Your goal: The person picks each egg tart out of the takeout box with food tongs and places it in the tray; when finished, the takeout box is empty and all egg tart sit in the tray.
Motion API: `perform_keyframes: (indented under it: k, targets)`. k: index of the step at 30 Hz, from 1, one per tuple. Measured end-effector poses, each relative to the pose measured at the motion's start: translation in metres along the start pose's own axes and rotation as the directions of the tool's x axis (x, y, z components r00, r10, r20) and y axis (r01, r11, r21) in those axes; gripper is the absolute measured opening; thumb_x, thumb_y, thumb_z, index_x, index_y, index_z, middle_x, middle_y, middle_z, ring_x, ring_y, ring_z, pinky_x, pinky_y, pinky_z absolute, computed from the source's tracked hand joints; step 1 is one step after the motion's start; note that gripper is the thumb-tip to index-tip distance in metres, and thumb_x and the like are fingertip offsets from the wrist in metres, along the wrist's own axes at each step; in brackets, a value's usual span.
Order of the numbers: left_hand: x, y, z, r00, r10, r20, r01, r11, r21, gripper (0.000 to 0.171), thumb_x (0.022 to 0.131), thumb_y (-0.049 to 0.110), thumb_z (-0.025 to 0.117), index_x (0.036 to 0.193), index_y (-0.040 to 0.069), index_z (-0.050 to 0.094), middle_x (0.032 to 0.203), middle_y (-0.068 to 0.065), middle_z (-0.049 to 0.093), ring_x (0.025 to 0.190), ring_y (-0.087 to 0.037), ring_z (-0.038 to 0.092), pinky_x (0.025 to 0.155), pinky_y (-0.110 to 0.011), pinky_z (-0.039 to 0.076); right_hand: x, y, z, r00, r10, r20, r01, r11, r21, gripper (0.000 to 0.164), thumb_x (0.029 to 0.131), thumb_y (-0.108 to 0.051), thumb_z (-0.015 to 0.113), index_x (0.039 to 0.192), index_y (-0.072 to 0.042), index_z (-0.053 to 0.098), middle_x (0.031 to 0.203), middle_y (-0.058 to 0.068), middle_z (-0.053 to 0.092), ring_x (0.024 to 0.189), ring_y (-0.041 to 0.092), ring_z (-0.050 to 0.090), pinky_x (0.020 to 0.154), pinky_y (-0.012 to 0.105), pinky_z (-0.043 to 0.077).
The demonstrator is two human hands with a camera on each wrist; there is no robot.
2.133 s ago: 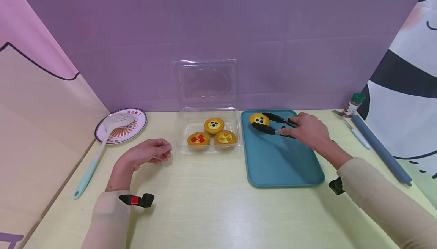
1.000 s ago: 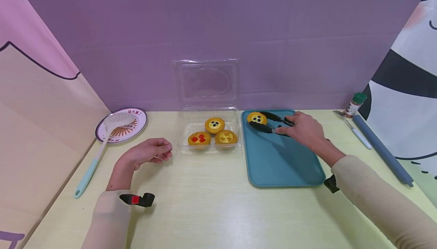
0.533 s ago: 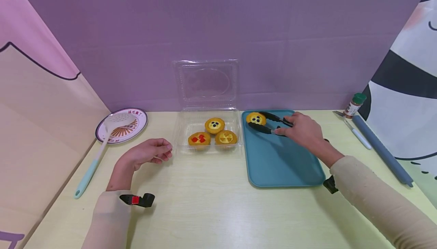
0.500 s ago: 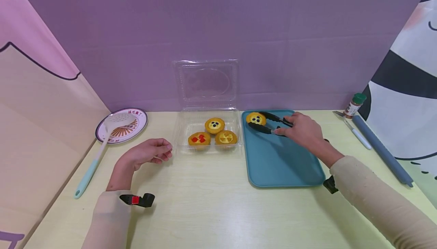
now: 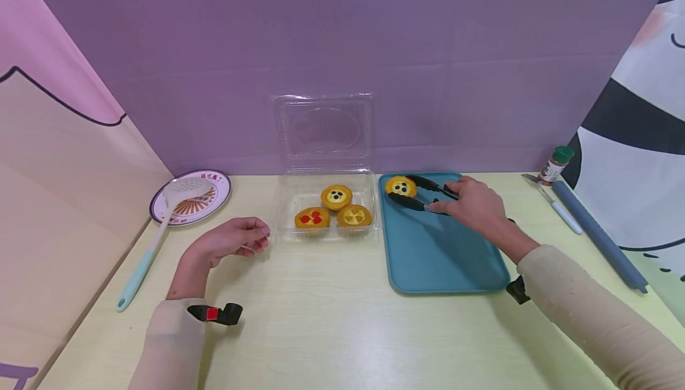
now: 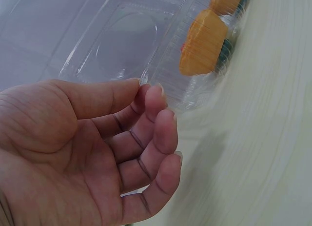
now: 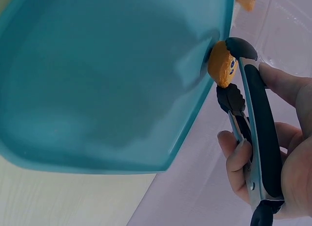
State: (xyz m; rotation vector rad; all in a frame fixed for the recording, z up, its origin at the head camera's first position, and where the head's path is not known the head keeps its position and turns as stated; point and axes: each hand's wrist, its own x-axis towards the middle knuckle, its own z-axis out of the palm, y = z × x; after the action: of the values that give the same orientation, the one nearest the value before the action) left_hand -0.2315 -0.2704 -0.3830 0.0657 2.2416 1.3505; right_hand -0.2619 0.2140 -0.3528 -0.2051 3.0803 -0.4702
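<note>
My right hand grips black-and-silver tongs, fingers and thumb on either arm. The tongs' black tips lie on both sides of a tart with dark berries, at the back left of the blue-green tray. My left hand hovers left of the clear plastic box, fingers loosely curled, thumb near the index finger, nothing in it. Inside the box sit a berry tart, a tart with red pieces and a tart with yellow wedges. The box's lid stands raised at the back.
On the left a white skimmer with a mint handle leans on a patterned plate. At the right are a green-capped jar, a small knife and a long blue-grey bar. A purple backdrop rises behind the table.
Over two seconds my right hand, the tongs and the berry tart on the tray have shifted slightly left, slowing to almost still. The left hand and the box stay put.
</note>
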Motion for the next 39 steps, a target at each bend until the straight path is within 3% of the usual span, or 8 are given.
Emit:
perform_keyframes:
  k: [9,20,39]
  targets:
    - [0.0002,0.0005,0.0005,1.000,0.001,0.003,-0.001,1.000,0.002,0.031,0.105,0.024,0.051,0.119,-0.003,0.053,0.093,-0.003,0.060,0.087,-0.019,0.058,0.082,-0.032,0.052,-0.0010,-0.0008,-0.0008,1.000,0.020,0.015,-0.020,1.000,0.012,0.082,0.086,-0.056,0.070,0.148,-0.006,0.048,0.153,0.027,0.041,0.120,0.044,0.058,0.054,0.037,0.049]
    - [-0.0009,0.0007,0.0004,1.000,0.010,0.009,-0.010,1.000,-0.004,0.030,0.105,0.024,0.051,0.119,-0.003,0.052,0.092,-0.003,0.060,0.087,-0.020,0.058,0.082,-0.033,0.052,-0.0024,-0.0010,-0.0009,1.000,0.012,0.007,-0.012,1.000,0.012,0.083,0.086,-0.056,0.072,0.148,-0.006,0.048,0.153,0.027,0.040,0.115,0.043,0.060,0.052,0.036,0.047]
    - [-0.0016,0.0011,0.0003,1.000,0.013,0.008,-0.013,1.000,-0.003,0.031,0.105,0.024,0.052,0.119,-0.003,0.052,0.093,-0.004,0.061,0.087,-0.020,0.058,0.082,-0.033,0.052,-0.0017,-0.0021,-0.0028,1.000,0.028,0.008,-0.028,0.999,0.017,0.085,0.085,-0.057,0.072,0.148,-0.005,0.047,0.152,0.026,0.042,0.121,0.043,0.057,0.063,0.042,0.052]
